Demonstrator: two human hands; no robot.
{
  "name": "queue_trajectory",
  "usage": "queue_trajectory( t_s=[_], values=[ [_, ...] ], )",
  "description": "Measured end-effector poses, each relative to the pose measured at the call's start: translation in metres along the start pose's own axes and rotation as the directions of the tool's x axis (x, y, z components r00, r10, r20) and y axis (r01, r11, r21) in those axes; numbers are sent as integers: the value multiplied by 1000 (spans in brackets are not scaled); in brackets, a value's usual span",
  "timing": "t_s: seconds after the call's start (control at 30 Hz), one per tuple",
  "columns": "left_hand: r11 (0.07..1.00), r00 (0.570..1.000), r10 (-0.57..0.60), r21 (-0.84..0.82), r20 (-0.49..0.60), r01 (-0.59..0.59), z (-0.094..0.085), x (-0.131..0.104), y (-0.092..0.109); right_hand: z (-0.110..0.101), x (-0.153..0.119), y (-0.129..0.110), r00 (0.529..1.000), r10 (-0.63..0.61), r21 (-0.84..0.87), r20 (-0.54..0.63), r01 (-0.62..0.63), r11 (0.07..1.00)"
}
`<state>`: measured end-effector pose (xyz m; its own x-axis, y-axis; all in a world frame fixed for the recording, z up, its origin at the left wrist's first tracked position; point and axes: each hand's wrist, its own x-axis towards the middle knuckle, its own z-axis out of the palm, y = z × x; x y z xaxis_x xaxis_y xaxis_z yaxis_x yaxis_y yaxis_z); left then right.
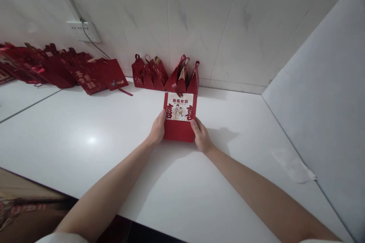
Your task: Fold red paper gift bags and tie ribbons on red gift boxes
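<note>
Between my two hands is a red gift box [179, 132] with a pale printed panel showing a couple and red Chinese characters, and a ribbon at its top. My left hand [157, 127] grips its left side, thumb along the edge. On the lower right side, my right hand [201, 134] holds it with the thumb on the front. The fingers behind the box are hidden. Just beyond it, a row of small red gift boxes [148, 73] with ribbon loops stands against the wall, partly touching or overlapped by the held box.
More red bags and boxes [57, 68] are heaped at the back left of the white table [228, 189]. A socket strip [83, 31] with a cable is on the tiled wall. A white tissue-like sheet [295, 167] lies at the right, beside a pale upright panel [322, 83].
</note>
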<state>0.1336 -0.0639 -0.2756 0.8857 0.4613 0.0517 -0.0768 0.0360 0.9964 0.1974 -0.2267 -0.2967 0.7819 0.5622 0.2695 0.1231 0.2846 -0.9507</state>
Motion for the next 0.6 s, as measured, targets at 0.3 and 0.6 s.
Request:
queue_trajectory(
  t_s=[0.3, 0.6],
  values=[
    [921, 919, -347, -253, -190, 295, -3, 7, 13, -5, -6, -6, 991, -77, -17, 109, 80, 997],
    [787, 874, -461, -385, 153, 483, -5, -5, 30, 4, -8, -8, 954, -296, -373, -39, 261, 890]
  ],
)
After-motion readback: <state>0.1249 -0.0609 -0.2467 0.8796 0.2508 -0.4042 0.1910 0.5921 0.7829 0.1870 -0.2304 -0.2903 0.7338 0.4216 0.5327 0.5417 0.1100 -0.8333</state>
